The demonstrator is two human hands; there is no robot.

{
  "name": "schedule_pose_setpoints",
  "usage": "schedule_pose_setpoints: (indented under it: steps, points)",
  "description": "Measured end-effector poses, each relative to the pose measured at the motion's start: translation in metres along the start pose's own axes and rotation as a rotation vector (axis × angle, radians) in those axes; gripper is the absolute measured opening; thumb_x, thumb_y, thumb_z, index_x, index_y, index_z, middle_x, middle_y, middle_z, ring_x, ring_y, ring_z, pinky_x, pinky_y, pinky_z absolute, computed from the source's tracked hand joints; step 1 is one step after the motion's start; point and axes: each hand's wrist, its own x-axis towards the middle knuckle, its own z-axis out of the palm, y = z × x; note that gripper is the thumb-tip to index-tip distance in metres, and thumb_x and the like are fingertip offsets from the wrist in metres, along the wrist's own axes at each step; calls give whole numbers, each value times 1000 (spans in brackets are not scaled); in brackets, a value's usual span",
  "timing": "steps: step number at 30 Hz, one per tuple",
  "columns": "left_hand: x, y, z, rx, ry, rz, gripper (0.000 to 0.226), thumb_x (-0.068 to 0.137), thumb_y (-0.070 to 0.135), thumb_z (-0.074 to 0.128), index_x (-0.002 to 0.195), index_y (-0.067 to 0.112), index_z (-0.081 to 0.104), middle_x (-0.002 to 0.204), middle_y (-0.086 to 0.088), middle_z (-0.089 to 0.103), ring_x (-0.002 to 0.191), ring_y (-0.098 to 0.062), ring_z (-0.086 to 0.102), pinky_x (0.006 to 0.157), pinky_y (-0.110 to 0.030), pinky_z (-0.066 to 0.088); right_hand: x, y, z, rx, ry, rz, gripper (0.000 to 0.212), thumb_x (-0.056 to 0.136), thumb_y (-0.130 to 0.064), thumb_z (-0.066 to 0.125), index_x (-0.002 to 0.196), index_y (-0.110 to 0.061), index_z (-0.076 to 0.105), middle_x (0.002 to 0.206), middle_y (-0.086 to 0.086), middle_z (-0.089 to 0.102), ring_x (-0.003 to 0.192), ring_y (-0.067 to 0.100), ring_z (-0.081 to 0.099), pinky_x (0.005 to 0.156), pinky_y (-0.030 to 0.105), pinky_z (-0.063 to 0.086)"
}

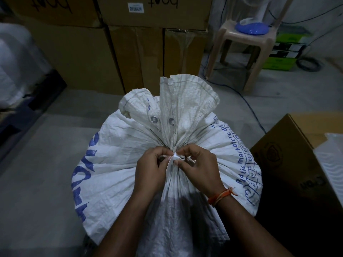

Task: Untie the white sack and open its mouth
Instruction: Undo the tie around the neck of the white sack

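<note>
A full white woven sack with blue printing stands on the floor in front of me. Its neck is gathered tight, and the loose top with two metal eyelets fans out above the gather. A white tie is knotted around the neck. My left hand pinches the tie from the left. My right hand, with an orange thread band on its wrist, pinches the knot from the right. Both sets of fingertips meet at the knot and hide part of it.
Stacked brown cardboard boxes stand behind the sack. A beige plastic stool carrying a blue-based fan is at the back right, with cables on the floor. An open carton sits close on the right. Grey floor lies to the left.
</note>
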Motion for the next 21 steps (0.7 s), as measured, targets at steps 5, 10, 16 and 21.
schedule_pose_setpoints:
  steps: [5,10,16,21]
  points:
    - [5,-7,-9,99,-9,35,5,89,26,75,90,31,76,96,9,73,93,-8,68,84,-38,57,0,-1,-1,-3,19,-1,14,75,-18,86,85,-22,77,78,-12,75,77,1,68,71,16,52]
    - [5,-6,-8,13,-49,-9,6,89,27,74,88,32,76,95,6,76,92,-13,70,83,-41,57,0,-2,-3,59,13,22,15,74,-12,86,84,-19,77,78,-7,76,74,3,68,67,11,49]
    - [5,-6,-5,-19,-61,-11,8,86,35,67,89,35,74,93,5,74,86,-18,68,77,-36,54,0,-1,-5,107,-6,39,15,74,-10,85,83,-19,77,78,-5,76,72,5,69,66,13,50]
    - [4,-5,0,-33,-44,-13,9,92,20,72,92,29,77,98,5,74,92,-13,69,79,-32,53,0,-3,-4,88,-5,22,16,74,-9,86,83,-19,77,76,-7,76,72,0,68,66,8,47]
